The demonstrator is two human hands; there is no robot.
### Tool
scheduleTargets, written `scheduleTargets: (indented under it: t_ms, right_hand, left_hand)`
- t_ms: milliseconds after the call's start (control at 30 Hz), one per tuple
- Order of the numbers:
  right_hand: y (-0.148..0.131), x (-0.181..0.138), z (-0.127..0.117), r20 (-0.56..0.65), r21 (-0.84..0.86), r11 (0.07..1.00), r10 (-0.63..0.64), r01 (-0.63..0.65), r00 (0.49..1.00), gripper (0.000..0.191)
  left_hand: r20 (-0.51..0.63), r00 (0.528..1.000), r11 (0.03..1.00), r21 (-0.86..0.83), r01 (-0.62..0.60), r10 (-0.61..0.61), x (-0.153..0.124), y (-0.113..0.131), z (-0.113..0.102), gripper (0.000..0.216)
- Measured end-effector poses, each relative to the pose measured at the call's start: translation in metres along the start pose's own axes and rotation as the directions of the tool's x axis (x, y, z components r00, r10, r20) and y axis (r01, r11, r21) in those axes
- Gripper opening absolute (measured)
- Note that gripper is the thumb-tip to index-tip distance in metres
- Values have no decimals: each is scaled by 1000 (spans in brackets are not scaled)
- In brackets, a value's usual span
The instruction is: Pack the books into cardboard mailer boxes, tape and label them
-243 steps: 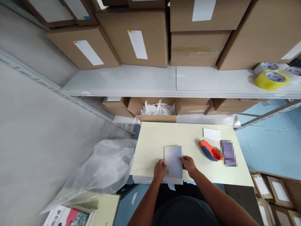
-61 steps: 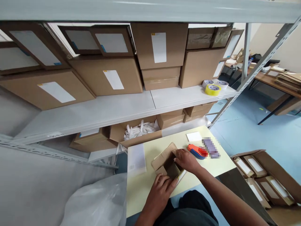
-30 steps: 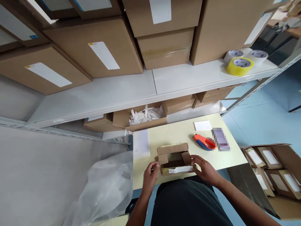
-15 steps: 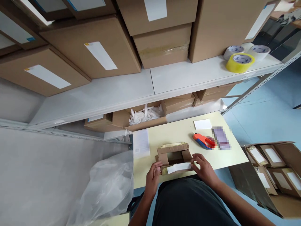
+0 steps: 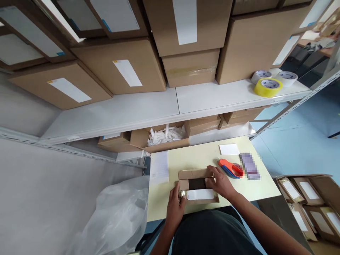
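Observation:
A small open cardboard box (image 5: 197, 185) with a white label on its near flap lies on the pale yellow table (image 5: 186, 159). My left hand (image 5: 175, 205) presses against the box's left end, fingers curled on it. My right hand (image 5: 220, 181) lies over the box's right end, fingers bent on the side flap. A flat white packet (image 5: 159, 167) rests at the table's left edge, apart from both hands.
An orange and blue tape dispenser (image 5: 230, 168), a white card (image 5: 228, 149) and a blurred purple item (image 5: 249, 165) lie right of the box. Shelves with cardboard boxes and tape rolls (image 5: 267, 87) stand behind. A clear plastic bag (image 5: 117, 216) hangs left; a carton of boxes (image 5: 310, 198) sits right.
The box's flaps have come further down, the labelled near flap now lying flat. My right hand moved from the box's near right corner up onto its right flap.

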State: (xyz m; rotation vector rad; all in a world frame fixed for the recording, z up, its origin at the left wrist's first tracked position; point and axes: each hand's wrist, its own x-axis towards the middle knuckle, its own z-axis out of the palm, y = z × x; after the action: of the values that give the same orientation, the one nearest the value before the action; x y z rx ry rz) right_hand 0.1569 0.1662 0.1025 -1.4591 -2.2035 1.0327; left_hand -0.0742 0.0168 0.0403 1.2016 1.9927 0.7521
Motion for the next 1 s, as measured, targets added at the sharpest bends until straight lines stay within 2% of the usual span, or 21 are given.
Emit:
scheduleTargets:
  t_ms: [67,100,200,267,400,467,567,600,733,800,867,933,1000]
  right_hand:
    - [5,-6,-3,-23,48,995,-85,86,996,19]
    - [9,-12,-2,-22,61,990,-129,130,991,14]
    - [24,-36,8,1,16,977,-213,213,977,21]
    - [33,-49,17,-2,-33,970,-239,239,971,19]
    - [51,-55,24,-14,-8,965,-260,260,965,24]
    - [68,-47,17,-126,-42,983,-182,178,975,30]
    - [103,-28,2,-302,-186,982,-24,-34,953,35]
    - [115,-21,-2,-298,-244,966,9,-86,955,34]
    - [142,2,-7,-110,-440,870,193,-221,975,20]
    - [138,10,-8,-80,-460,852,243,-252,967,14]
    - [122,12,-14,-89,-399,890,202,-221,975,13]
    - [96,8,-29,-75,-270,952,130,-145,989,20]
    - [65,0,-50,-8,-106,993,50,-50,999,31]
  left_hand:
    - [-6,1000,1000,-5,-17,17,-1,-3,3,62]
    - [-8,1000,1000,-14,-23,23,-2,-4,5,62]
    - [-19,999,998,-47,-44,44,-5,-5,9,68]
    - [-21,997,996,-39,-80,80,-7,-5,11,68]
    - [-6,994,991,83,-106,107,-10,-3,12,62]
    - [-4,995,984,153,-95,97,-11,-2,13,62]
    - [-18,995,971,222,-93,100,-11,-3,16,62]
    - [-26,994,968,233,-97,106,-10,-4,17,62]
    - [-46,987,962,234,-140,154,-6,-10,20,62]
    - [-43,984,961,226,-157,171,-5,-12,21,62]
    - [-34,984,961,220,-166,177,-5,-13,22,63]
    - [-24,983,962,215,-171,180,-6,-11,23,64]
    - [-22,984,963,209,-169,177,-7,-8,23,65]
